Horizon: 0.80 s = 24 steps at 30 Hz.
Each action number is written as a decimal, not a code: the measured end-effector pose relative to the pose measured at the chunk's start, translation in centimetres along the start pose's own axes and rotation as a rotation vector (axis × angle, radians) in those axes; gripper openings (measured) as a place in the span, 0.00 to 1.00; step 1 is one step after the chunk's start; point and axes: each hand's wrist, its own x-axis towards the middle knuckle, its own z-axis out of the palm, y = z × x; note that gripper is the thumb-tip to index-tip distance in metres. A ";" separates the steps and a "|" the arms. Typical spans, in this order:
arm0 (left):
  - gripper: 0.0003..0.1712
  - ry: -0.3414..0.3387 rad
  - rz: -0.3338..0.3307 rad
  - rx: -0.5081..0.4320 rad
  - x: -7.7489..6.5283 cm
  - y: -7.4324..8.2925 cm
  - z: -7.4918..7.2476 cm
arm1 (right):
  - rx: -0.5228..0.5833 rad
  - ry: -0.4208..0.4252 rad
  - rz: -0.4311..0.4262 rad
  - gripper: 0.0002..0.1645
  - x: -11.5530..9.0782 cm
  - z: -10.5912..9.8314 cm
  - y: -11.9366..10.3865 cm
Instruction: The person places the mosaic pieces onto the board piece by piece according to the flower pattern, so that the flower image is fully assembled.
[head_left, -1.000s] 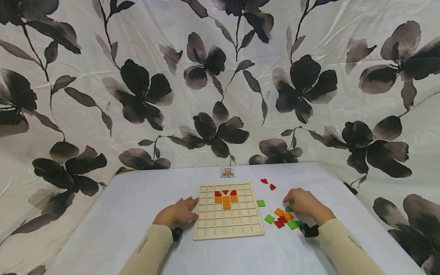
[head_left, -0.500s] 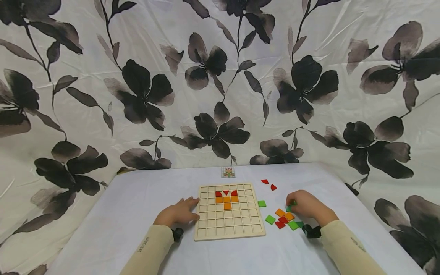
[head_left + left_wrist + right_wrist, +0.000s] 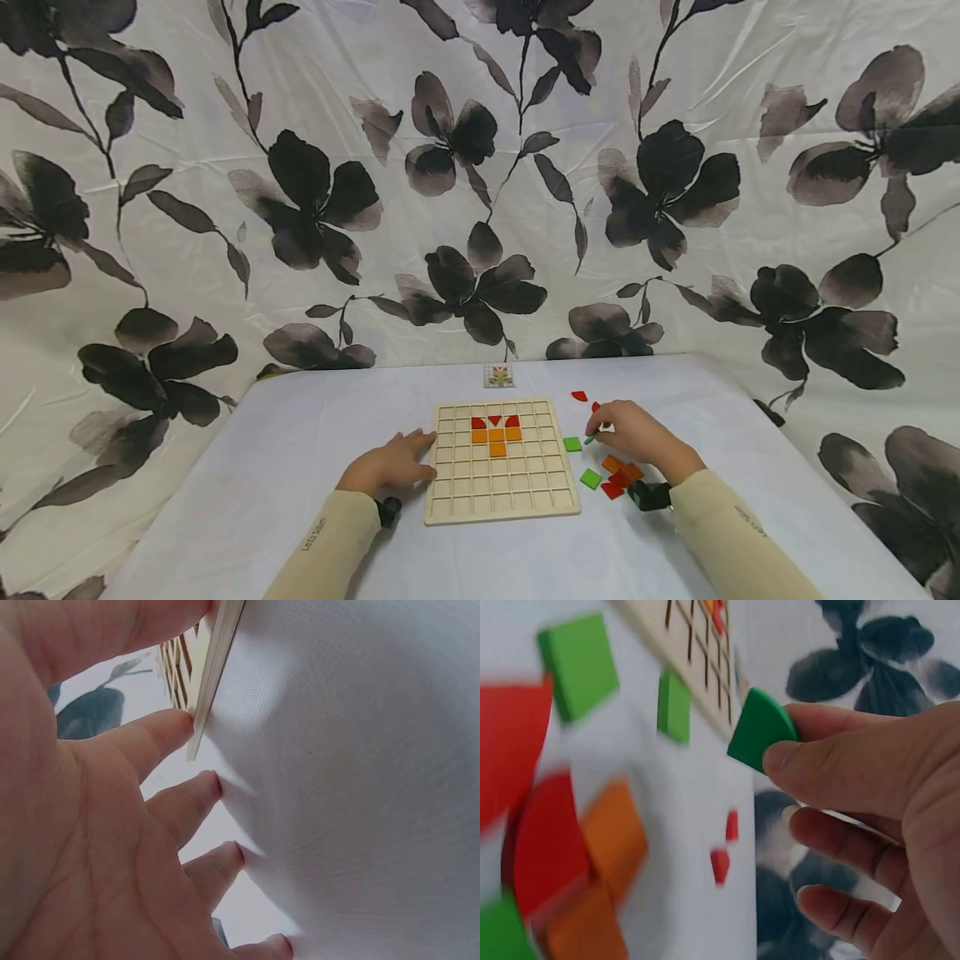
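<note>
A dark green quarter-round tile point(image 3: 760, 729) is pinched between the thumb and forefinger of my right hand point(image 3: 637, 432), to the right of the board. Its other fingers are loosely bent in the right wrist view. My left hand point(image 3: 388, 463) lies with fingers spread at the left edge of the wooden grid board point(image 3: 502, 492), thumb and forefinger touching its rim point(image 3: 214, 667). On the board, a row of red pieces point(image 3: 495, 421) sits above several orange squares point(image 3: 497, 435). Beside its right edge lies a light green square point(image 3: 572, 444).
Loose orange point(image 3: 612, 464), red point(image 3: 612, 490) and green tiles point(image 3: 591, 478) lie right of the board, some behind my right wrist. A red piece point(image 3: 579, 396) lies farther back. A small pattern card point(image 3: 499, 375) is at the table's back edge, before a floral cloth point(image 3: 480, 208).
My right hand has picked a dark green quarter-round tile from the pile and moved left and away from me, toward the board. The left hand stays at the board's edge.
</note>
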 end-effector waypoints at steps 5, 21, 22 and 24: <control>0.40 -0.003 -0.007 -0.007 -0.3 0.2 -0.1 | 0.024 0.038 -0.097 0.08 1.3 1.3 -1.7; 0.40 0.000 -0.014 0.023 -0.1 0.2 -0.1 | -0.029 0.011 -0.210 0.03 4.5 4.7 -6.0; 0.40 0.000 -0.014 0.020 -0.1 0.2 -0.1 | -0.036 0.009 -0.223 0.02 4.6 4.9 -6.2; 0.40 0.000 -0.012 0.019 -0.1 0.1 0.0 | -0.054 0.007 -0.250 0.02 4.9 5.2 -6.5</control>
